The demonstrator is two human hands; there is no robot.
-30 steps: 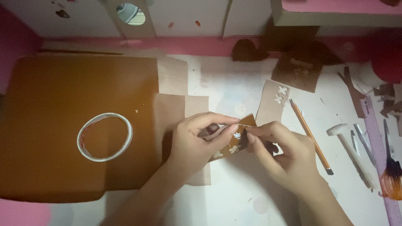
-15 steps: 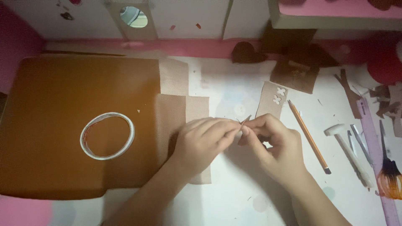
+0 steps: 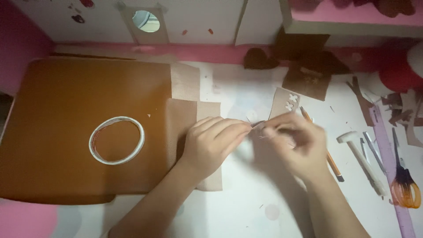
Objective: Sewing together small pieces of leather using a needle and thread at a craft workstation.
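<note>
Right then, from the head camera the desk was a clutter of craft leather. Over on one side lay a big sheet of tan leather (image 3: 66,132), smooth and rounded at the corners, with a thin white ring of tape (image 3: 116,140) lying flat on it. Paler, grainy brown pieces (image 3: 194,110) overlapped its edge, squared off and matte.

Centre stage, the left hand (image 3: 211,145) was curled, fingers pinched together on a small thin piece (image 3: 257,124) at its fingertips — too small and blurred to say what it was. The right hand (image 3: 295,141) was smeared with motion blur, its fingers closed in toward that same small piece from the other side, so the piece sat right between the two sets of fingertips, just above the white desk top (image 3: 246,202). Whether the right hand truly gripped it, I could not tell.

Just beyond the right hand lay a light brown strip with small white cross shapes (image 3: 285,102), and a pencil (image 3: 330,161) ran out from under the hand. Further off rested a small white-headed hammer (image 3: 363,161), and orange-handled scissors (image 3: 403,185) near the edge. Dark brown offcuts (image 3: 308,79) sat by the pink back wall.
</note>
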